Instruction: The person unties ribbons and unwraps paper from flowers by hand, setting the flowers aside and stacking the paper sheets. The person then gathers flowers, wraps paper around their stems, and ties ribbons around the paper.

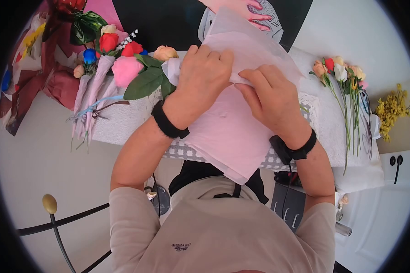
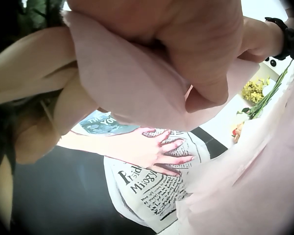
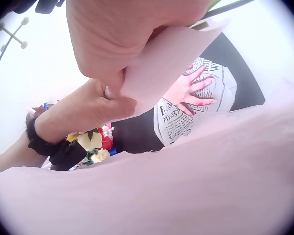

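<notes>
Both hands are at a large sheet of pale pink tissue paper (image 1: 237, 129) spread over the table edge in the head view. My left hand (image 1: 200, 86) grips a folded part of the sheet, with a peach rose (image 1: 165, 53) and its green leaves (image 1: 146, 83) sticking out to its left. In the left wrist view the rose's petals (image 2: 34, 66) are close beside the fold. My right hand (image 1: 274, 98) pinches the paper's edge between thumb and fingers. The stem under the paper is hidden.
Paper-wrapped flowers (image 1: 93, 95) tied with blue ribbon lie at the left, near a dark red bouquet wrapping (image 1: 54, 91). Loose stemmed roses (image 1: 346, 86) lie on the right, beside yellow flowers (image 1: 392, 111). Behind the paper is a dark board (image 1: 155, 27) with a printed hand on newsprint.
</notes>
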Demonstrator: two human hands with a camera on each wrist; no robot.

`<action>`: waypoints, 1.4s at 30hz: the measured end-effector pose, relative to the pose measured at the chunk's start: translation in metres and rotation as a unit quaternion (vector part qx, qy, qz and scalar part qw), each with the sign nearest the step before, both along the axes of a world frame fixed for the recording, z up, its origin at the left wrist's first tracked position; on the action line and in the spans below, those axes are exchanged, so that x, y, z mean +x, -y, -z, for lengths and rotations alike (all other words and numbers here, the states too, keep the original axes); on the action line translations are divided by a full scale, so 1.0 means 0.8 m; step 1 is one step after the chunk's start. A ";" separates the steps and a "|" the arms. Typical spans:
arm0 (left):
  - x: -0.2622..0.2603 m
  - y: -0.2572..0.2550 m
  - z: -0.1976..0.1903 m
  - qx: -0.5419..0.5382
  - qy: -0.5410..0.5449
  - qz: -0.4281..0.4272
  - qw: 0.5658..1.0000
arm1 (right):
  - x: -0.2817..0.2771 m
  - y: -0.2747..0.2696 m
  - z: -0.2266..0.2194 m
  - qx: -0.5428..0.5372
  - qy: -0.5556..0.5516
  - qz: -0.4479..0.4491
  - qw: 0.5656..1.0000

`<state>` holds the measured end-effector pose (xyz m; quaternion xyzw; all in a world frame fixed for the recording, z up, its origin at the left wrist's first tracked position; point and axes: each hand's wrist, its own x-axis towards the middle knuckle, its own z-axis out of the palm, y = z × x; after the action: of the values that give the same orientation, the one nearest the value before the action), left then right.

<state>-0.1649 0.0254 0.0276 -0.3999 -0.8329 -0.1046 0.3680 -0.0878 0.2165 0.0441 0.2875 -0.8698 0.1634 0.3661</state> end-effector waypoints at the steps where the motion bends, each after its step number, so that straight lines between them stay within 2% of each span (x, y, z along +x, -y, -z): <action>1: 0.001 -0.001 -0.001 0.006 0.000 -0.001 1.000 | 0.000 0.001 0.004 0.000 0.000 0.002 1.000; 3: 0.002 -0.004 -0.011 0.013 -0.030 0.011 0.999 | -0.001 0.003 0.013 -0.138 0.076 -0.038 0.987; 4: 0.003 -0.006 -0.015 0.019 -0.058 0.023 0.998 | 0.000 -0.001 0.008 -0.139 0.077 -0.036 0.987; 5: 0.005 -0.007 -0.018 0.019 -0.057 0.024 0.998 | 0.002 -0.008 -0.005 -0.196 0.229 -0.028 0.953; 6: 0.007 -0.008 -0.020 0.020 -0.066 0.034 0.997 | 0.002 -0.013 -0.013 -0.247 0.374 -0.020 0.894; 10: 0.001 -0.004 -0.006 -0.010 -0.056 0.021 0.998 | -0.004 -0.016 0.001 -0.264 0.390 -0.060 0.880; 12: -0.005 -0.001 -0.001 -0.013 -0.057 0.013 0.998 | 0.000 -0.001 0.008 -0.177 0.179 -0.022 0.968; 13: -0.006 -0.001 0.001 -0.014 -0.055 0.009 0.998 | -0.001 0.002 0.005 -0.178 0.179 -0.023 0.967; 15: -0.003 0.001 0.001 -0.006 -0.027 0.025 0.999 | 0.000 0.003 -0.005 -0.092 0.055 -0.005 0.994; 19: 0.003 -0.001 -0.006 -0.009 0.007 0.032 0.999 | 0.001 -0.006 0.005 -0.023 0.028 0.011 0.999; 20: 0.003 -0.004 -0.011 -0.009 0.006 0.035 0.999 | -0.001 -0.008 0.013 -0.072 0.064 -0.006 0.995; 21: 0.004 -0.006 -0.019 -0.004 -0.044 0.038 0.998 | -0.002 -0.009 0.017 -0.121 0.100 -0.022 0.987; 22: 0.005 -0.009 -0.022 0.001 -0.092 0.040 0.995 | -0.003 -0.013 0.012 -0.122 0.100 -0.020 0.987; 23: 0.006 -0.010 -0.021 0.001 -0.092 0.041 0.995 | -0.003 -0.020 0.002 -0.156 0.237 -0.030 0.959; 24: 0.007 -0.010 -0.020 -0.009 -0.080 0.047 0.996 | -0.003 -0.024 -0.004 -0.185 0.368 -0.040 0.910; 27: -0.001 -0.008 -0.007 -0.029 -0.079 0.041 0.996 | -0.005 -0.026 -0.001 -0.181 0.405 -0.030 0.896; 28: -0.004 -0.006 -0.003 -0.041 -0.091 0.031 0.995 | -0.006 -0.020 0.005 -0.179 0.405 -0.032 0.896; 29: -0.006 -0.004 0.001 -0.041 -0.091 0.029 0.995 | -0.006 -0.011 0.013 -0.147 0.250 -0.037 0.956; 30: -0.006 -0.002 0.003 -0.035 -0.070 0.029 0.997 | -0.006 -0.006 0.018 -0.111 0.088 -0.041 0.989; 31: -0.006 -0.001 0.004 -0.029 -0.049 0.030 0.998 | -0.007 -0.007 0.014 -0.112 0.089 -0.041 0.989; 33: -0.002 0.000 0.003 -0.027 -0.016 0.039 0.999 | -0.008 -0.010 0.002 -0.019 0.011 -0.033 0.999; 34: 0.000 -0.001 0.001 -0.024 0.017 0.048 0.998 | -0.007 -0.011 0.002 -0.019 0.011 -0.031 0.999; 37: 0.001 -0.006 -0.005 -0.015 -0.038 0.055 0.998 | -0.003 -0.009 0.007 0.004 0.009 -0.011 1.000; 39: 0.000 -0.011 -0.012 -0.002 -0.076 0.051 0.996 | -0.001 -0.007 0.012 -0.130 0.135 -0.025 0.982; 40: 0.000 -0.013 -0.014 0.013 -0.113 0.045 0.992 | 0.001 -0.010 0.004 -0.130 0.135 -0.024 0.982; 41: 0.001 -0.014 -0.013 0.013 -0.113 0.046 0.992 | 0.004 -0.016 -0.010 -0.173 0.270 -0.018 0.947; 42: 0.003 -0.014 -0.010 0.012 -0.088 0.044 0.995 | 0.005 -0.018 -0.019 -0.211 0.400 -0.012 0.892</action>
<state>-0.1622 0.0366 0.0357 -0.4393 -0.7776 -0.0945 0.4398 -0.0837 0.2309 0.0592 0.1243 -0.8841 0.4489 0.0376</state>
